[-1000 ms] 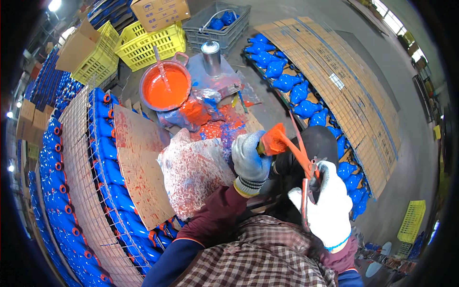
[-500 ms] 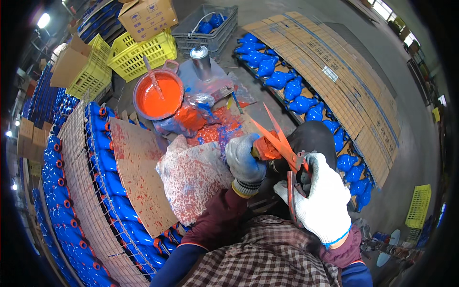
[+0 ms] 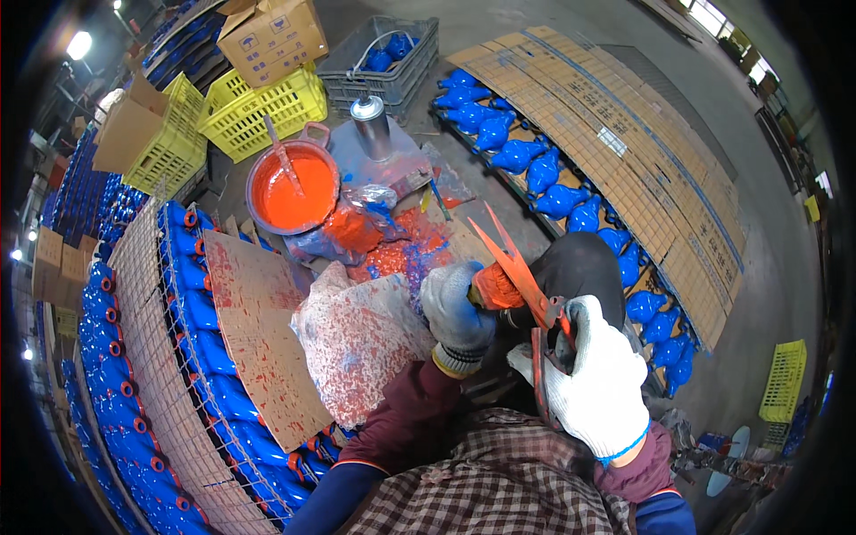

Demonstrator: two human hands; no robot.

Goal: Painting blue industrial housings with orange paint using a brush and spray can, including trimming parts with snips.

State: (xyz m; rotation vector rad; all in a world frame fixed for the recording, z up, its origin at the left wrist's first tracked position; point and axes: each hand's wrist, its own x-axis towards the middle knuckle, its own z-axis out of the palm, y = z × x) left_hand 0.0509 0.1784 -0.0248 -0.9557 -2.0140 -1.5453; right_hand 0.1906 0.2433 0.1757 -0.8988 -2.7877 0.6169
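Observation:
My right hand [image 3: 593, 379], in a white knit glove, is closed around the handles of a pair of scissors [image 3: 526, 276]. Orange paint covers the blades, which point away from me and are slightly parted. My left hand [image 3: 456, 308], its grey glove stained blue, grips an orange-coated lump [image 3: 497, 287], perhaps a brush head or sponge; I cannot make out which. The lump lies right beside the blades, and my fingers hide part of it. Under the left forearm a paint-spattered white cloth or bag [image 3: 357, 343] is spread.
An orange paint pot [image 3: 259, 201] with a stirring stick stands ahead, near a metal can [image 3: 370, 125]. Racks of blue bottle-shaped pieces [image 3: 201, 308] line the left; more blue pieces [image 3: 559, 201] lie beside cardboard at right. Yellow crates [image 3: 267, 111] and a grey crate [image 3: 379, 80] stand behind.
The scissor blades have come closer together. Both hands stay nearly in place, my left still gripping the orange lump.

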